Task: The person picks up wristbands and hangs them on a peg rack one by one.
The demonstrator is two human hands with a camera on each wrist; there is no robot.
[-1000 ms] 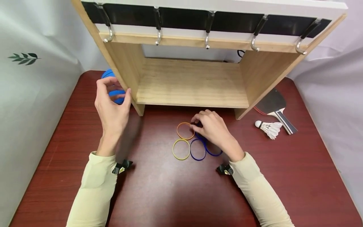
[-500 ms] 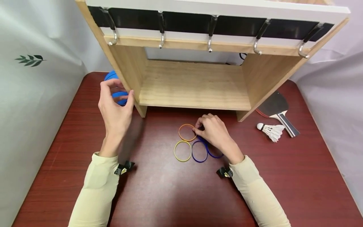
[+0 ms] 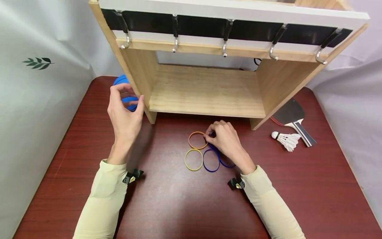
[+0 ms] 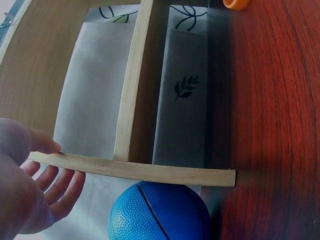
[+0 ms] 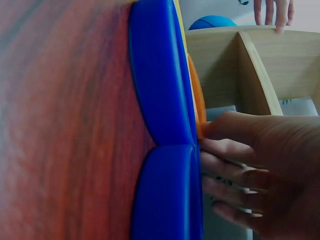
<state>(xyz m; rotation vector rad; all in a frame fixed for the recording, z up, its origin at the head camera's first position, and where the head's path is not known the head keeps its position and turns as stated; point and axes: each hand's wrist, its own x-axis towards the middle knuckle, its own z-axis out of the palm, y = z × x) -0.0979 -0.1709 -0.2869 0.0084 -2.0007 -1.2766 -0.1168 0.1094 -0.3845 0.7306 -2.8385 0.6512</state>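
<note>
My left hand [image 3: 123, 116] pinches the left side panel of a wooden shelf unit [image 3: 206, 89]. The left wrist view shows the thumb on one side of the panel's edge [image 4: 150, 171] and the fingers on the other. By the shelf's front, my right hand [image 3: 225, 139] is bent over a cluster of thin rings on the table. Its thumb and forefinger meet at the right rim of an orange ring [image 3: 189, 139]. A yellow ring [image 3: 185, 160] and two blue rings, one in the middle [image 3: 211, 171], lie nearer me. More blue shows beneath the right hand, mostly hidden.
Metal hooks [image 3: 224, 53] line the shelf's top front. Behind its left panel sits a blue ball [image 4: 155, 212]. To the right lie a shuttlecock [image 3: 287, 141] and a table tennis bat [image 3: 287, 114] on the reddish table [image 3: 167, 199]. Pale cloth walls stand on both sides.
The right thumb and forefinger have come together at the orange ring's edge. My left hand stays on the panel. The whole head view has shifted slightly right and down.
</note>
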